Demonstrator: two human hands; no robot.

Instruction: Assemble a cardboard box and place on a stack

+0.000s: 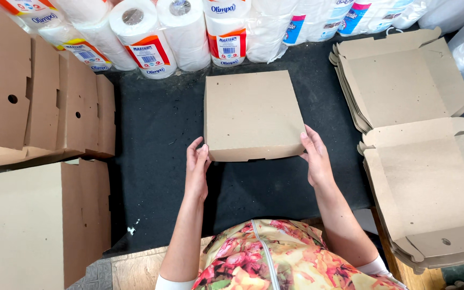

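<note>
A closed flat brown cardboard box [253, 113] lies on the black mat [157, 161] in the middle of the table. My left hand [197, 166] presses against its near left corner, fingers together and upright. My right hand [313, 156] grips its near right corner, thumb on the front edge. Both hands hold the box between them.
Folded boxes stand in rows at the left [44, 107] and lower left [33, 225]. Two stacks of unfolded flat box blanks lie at the right [404, 75] [430, 188]. Wrapped paper rolls [151, 32] line the back edge.
</note>
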